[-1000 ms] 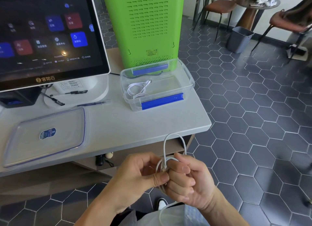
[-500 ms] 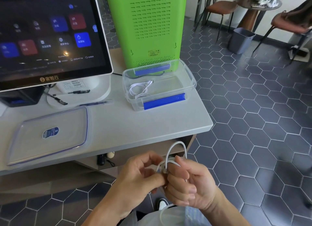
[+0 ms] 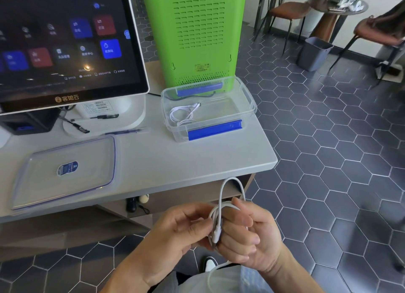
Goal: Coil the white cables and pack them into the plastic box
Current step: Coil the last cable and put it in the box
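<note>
1. Both hands work low, in front of the table edge [image 3: 219, 174], above the lap. Left hand [image 3: 175, 231] has its fingers curled, pinching the white cable [image 3: 232, 183] bundle where the strands cross. Right hand [image 3: 247, 233] carries the turns around its fingers, index raised, the others loosely curled.
2. One loop stands up above the hands; a white connector plug [image 3: 216, 234] lies against the bundle between the two hands. A loose tail [image 3: 211, 275] hangs down toward the lap, so the coil looks unfinished.
3. Plastic box [image 3: 249, 99] sits open near the table's right end, just before the green appliance [image 3: 197, 34]. One coiled cable [image 3: 182, 115] lies already in its left half; the right half looks free.
4. Box lid [image 3: 65, 172] lies flat on the table to the left, well apart from the box.
5. Judgement on doing this step well: keep the left pinch fixed on the crossing while the right hand draws up the tail; match each turn to the standing loop.
6. Likely best to tuck the plug end under the last turn, otherwise the coil springs open on release.
7. Risk: the hanging tail could snag on clothing or the table edge when the coil is lifted to the box.
</note>
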